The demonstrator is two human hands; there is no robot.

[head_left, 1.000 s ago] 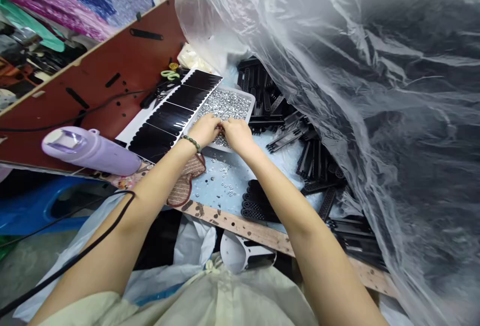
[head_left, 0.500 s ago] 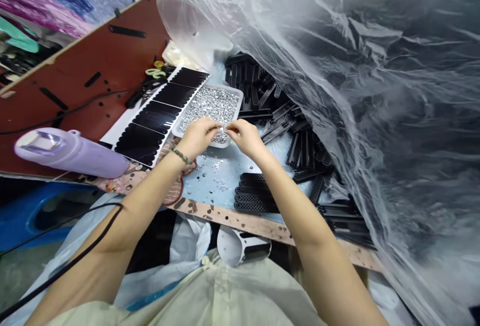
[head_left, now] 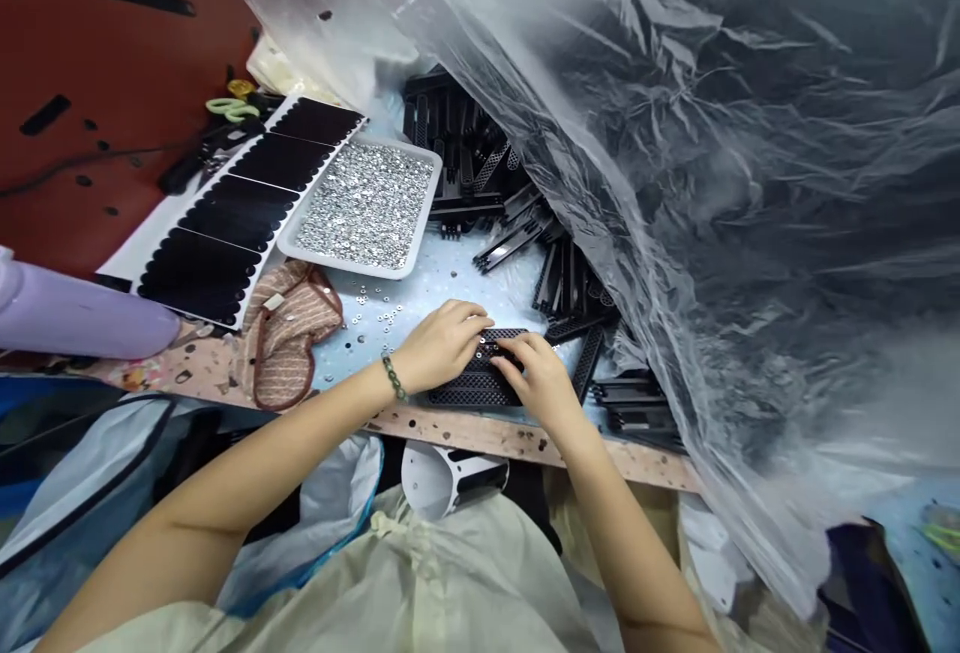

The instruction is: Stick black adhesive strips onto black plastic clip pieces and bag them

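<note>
My left hand (head_left: 444, 341), with a beaded bracelet at the wrist, is over the left part of a row of black perforated strips (head_left: 474, 391). Its fingers are bent together at the strips' upper edge; what they pinch, if anything, is too small to name. My right hand (head_left: 534, 373) is over the right part of the same strips, thumb and index finger curled towards them, with its grip too small to read. Small silver rings lie on the strips between my hands. Beyond them sits a white tray (head_left: 411, 265) full of small silver rings.
A sheet of black rounded strips (head_left: 217, 223) lies left of the tray, near green-handled scissors (head_left: 232, 110). A striped cloth (head_left: 289, 343) and a purple bottle (head_left: 90, 313) are at the left. Black parts (head_left: 469, 148) lie behind, and plastic film (head_left: 675, 183) hangs at the right.
Both hands have moved from over the tray of rings down to the black perforated strips near the table's front edge. The view has shifted to the right and down.
</note>
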